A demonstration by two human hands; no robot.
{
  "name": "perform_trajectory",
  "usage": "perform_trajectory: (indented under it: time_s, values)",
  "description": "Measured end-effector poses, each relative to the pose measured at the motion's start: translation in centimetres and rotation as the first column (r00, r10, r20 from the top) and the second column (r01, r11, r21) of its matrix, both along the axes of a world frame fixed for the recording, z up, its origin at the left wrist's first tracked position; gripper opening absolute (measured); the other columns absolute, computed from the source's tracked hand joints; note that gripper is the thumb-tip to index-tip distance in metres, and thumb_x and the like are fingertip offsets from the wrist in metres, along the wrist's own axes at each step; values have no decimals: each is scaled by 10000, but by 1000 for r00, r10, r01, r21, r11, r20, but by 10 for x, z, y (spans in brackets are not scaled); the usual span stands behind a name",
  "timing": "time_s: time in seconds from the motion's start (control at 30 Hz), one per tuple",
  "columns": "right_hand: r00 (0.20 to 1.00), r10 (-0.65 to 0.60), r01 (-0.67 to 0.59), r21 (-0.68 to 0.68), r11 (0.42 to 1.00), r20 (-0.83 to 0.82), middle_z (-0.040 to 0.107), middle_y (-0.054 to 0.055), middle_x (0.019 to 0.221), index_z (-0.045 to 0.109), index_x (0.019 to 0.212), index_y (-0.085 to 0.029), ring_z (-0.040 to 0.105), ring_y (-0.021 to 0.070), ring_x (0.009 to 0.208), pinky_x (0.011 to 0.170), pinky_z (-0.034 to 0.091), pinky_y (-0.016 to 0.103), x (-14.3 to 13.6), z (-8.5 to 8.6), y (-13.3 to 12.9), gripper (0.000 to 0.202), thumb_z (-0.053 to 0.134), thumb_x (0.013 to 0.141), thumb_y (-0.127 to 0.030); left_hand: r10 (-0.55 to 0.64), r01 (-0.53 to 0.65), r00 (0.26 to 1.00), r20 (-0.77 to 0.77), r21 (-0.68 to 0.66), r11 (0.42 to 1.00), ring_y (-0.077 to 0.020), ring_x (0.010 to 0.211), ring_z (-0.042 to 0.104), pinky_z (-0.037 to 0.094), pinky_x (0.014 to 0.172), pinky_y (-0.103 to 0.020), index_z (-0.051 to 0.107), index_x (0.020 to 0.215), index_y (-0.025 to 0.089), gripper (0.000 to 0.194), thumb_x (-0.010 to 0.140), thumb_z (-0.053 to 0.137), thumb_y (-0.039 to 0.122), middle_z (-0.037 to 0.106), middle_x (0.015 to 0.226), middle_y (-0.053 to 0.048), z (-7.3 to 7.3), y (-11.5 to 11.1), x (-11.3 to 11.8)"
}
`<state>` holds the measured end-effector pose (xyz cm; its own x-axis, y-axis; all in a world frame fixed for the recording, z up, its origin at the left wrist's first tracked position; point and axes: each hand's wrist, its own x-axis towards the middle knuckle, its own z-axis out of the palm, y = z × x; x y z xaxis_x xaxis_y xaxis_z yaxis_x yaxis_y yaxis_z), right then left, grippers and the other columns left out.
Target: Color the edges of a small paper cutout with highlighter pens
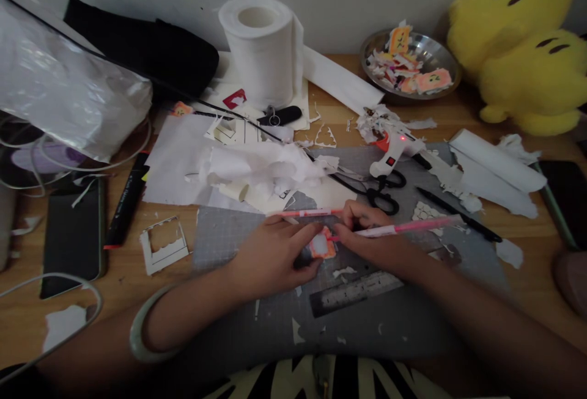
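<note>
Small orange-bordered white piece [320,243] lay on the grey cutting mat [215,237], just below and right of the frame's centre, between both hands. The left hand [277,251] touched it from the left, thumb and forefinger about its edges; whether they pinched or only pressed, I could not tell. The right hand [367,235] grasped a slim translucent pink pen [415,226], its long axis running leftward and slightly down, tip at the piece's right edge.
</note>
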<state>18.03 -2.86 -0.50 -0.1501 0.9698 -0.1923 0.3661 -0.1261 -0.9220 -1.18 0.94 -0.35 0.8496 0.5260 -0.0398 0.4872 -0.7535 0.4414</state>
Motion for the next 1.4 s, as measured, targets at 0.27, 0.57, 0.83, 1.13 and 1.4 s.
perform_trajectory:
  time_s: [0.27, 0.57, 0.83, 1.13, 1.4]
  values:
    - [993, 0, -1, -5, 1000, -119, 381, -65, 582, 408, 662, -186, 341, 56, 507, 442, 275, 167, 0, 0, -2, 222, 523, 806, -309, 44, -43, 999, -28, 17, 999, -244, 790, 599, 445, 736, -361, 477, 919, 147, 537, 652, 559, 606, 637, 798, -69, 0, -1, 0]
    - [998, 16, -15, 22, 1000, -66, 442, -61, 639, 447, 720, -195, 389, 50, 530, 453, 310, 150, -3, 0, -3, 99, 530, 774, -199, 22, -24, 999, -45, -41, 999, -223, 807, 598, 414, 808, -381, 450, 1066, 157, 411, 702, 521, 332, 634, 812, -37, 7, -2, 1]
    - [986, 135, -154, 237, 959, 94, 506, -72, 603, 491, 685, -192, 436, 39, 499, 475, 327, 152, -7, 0, -14, 112, 598, 690, -160, 37, -40, 998, -55, -61, 997, -227, 793, 590, 420, 777, -385, 475, 995, 157, 334, 751, 489, 384, 627, 786, -44, 3, -2, 1]
    - [957, 150, -221, 286, 932, 250, 591, -40, 641, 539, 707, -195, 508, 70, 538, 522, 354, 186, -8, -10, -14, 96, 581, 740, -274, 38, -39, 999, -31, -49, 998, -224, 783, 587, 423, 767, -371, 480, 983, 155, 326, 735, 511, 364, 625, 777, -38, 2, -1, 0]
    - [979, 93, -141, 274, 951, 179, 620, -10, 658, 587, 727, -191, 562, 101, 618, 588, 409, 215, -8, 6, -9, 85, 581, 762, -269, 31, -34, 998, -46, -74, 997, -211, 744, 588, 420, 771, -383, 481, 942, 159, 292, 754, 493, 382, 613, 735, -26, 1, -2, 0]
